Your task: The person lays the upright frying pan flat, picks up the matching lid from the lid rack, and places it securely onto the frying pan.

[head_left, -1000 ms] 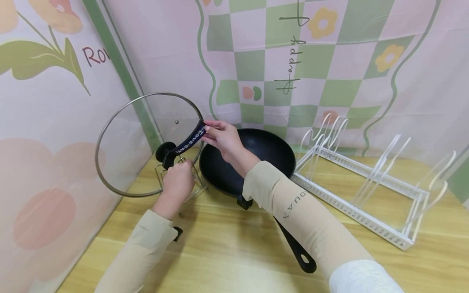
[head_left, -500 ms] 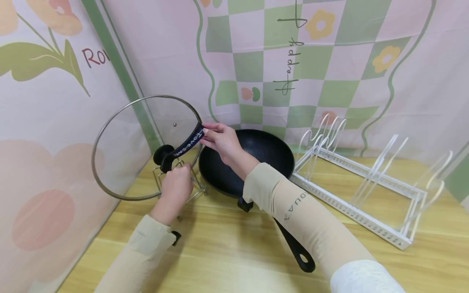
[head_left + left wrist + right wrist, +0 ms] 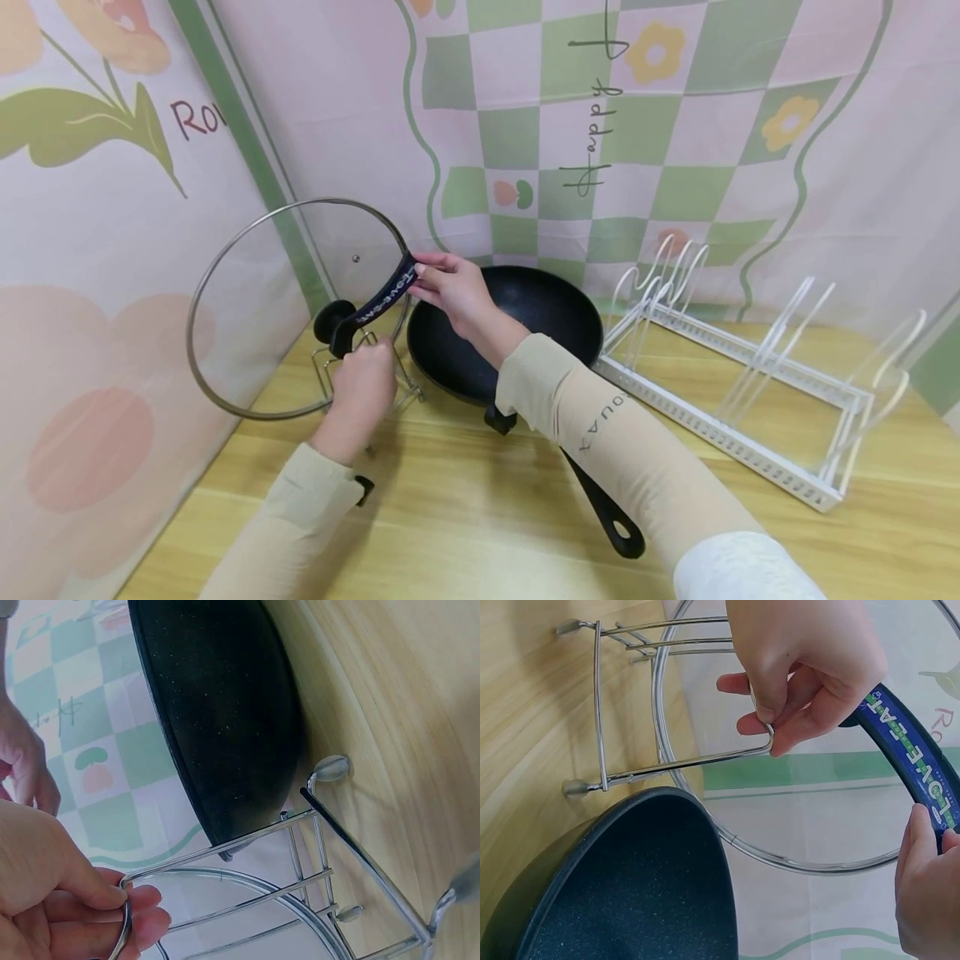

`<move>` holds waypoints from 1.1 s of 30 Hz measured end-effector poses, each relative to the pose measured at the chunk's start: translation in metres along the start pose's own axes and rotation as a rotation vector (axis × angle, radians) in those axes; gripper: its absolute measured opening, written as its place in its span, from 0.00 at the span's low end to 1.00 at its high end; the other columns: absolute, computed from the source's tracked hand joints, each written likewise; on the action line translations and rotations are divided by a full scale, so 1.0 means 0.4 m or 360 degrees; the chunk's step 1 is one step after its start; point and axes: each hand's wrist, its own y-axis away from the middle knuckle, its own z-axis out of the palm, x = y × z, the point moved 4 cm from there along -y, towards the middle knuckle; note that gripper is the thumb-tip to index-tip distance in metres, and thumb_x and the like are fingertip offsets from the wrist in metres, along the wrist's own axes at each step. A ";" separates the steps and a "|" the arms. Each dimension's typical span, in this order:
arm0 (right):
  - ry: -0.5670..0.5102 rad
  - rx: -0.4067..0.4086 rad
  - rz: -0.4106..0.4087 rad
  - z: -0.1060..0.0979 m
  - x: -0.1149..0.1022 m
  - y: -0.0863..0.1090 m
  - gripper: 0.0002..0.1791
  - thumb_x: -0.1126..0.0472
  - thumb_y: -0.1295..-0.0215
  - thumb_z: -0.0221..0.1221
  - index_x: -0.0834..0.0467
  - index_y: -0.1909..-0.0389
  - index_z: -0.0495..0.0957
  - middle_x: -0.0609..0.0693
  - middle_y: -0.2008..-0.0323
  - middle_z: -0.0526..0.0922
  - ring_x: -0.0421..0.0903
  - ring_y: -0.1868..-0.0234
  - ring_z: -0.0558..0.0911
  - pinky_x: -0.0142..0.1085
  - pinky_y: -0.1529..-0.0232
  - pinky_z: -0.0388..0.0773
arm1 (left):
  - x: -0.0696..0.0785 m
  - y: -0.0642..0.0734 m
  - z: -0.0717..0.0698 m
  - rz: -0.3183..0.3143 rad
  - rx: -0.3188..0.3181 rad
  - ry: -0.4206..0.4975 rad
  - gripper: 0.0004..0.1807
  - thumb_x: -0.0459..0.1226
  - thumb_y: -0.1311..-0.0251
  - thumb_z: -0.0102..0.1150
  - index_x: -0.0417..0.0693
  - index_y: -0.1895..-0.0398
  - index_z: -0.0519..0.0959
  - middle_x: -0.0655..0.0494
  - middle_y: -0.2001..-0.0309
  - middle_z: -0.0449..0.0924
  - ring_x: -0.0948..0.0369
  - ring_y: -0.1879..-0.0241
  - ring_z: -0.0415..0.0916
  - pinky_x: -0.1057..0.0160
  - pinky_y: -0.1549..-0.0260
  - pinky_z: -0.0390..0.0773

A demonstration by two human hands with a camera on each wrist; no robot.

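A round glass lid with a metal rim stands upright at the left, its rim within a chrome wire rack. Across the lid runs a black arched handle with a blue lettered label and a round black base. My right hand pinches the handle's far end between thumb and fingers. Lower down, my left hand grips the rack's upper wire, as the left wrist view shows. A black frying pan sits beside the rack on the wooden table, partly hidden under my right forearm.
A white rack with upright wire loops stands at the right. Toward the front edge points the pan's long handle. A printed cloth wall closes off the back, and another panel lines the left.
The lid and its handle have shifted slightly down and left in the head view, with my right hand following. Both hands keep the same hold.
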 end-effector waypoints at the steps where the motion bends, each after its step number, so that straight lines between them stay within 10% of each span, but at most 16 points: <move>1: 0.0000 0.0000 0.0000 0.000 0.000 -0.001 0.17 0.75 0.25 0.54 0.72 0.38 0.75 0.55 0.55 0.79 0.49 0.57 0.82 0.44 0.41 0.80 | 0.001 0.000 0.000 -0.0004 0.0009 -0.0004 0.06 0.19 0.46 0.55 0.32 0.66 0.77 0.36 0.73 0.82 0.37 0.74 0.83 0.45 0.83 0.82; 33: 0.0027 -0.0049 0.0051 -0.015 -0.006 0.014 0.19 0.74 0.25 0.54 0.71 0.36 0.74 0.54 0.56 0.80 0.45 0.60 0.82 0.41 0.43 0.81 | 0.032 0.027 -0.003 -0.0002 0.0058 -0.0099 0.03 0.21 0.43 0.57 0.32 0.69 0.76 0.36 0.78 0.80 0.38 0.77 0.82 0.47 0.84 0.82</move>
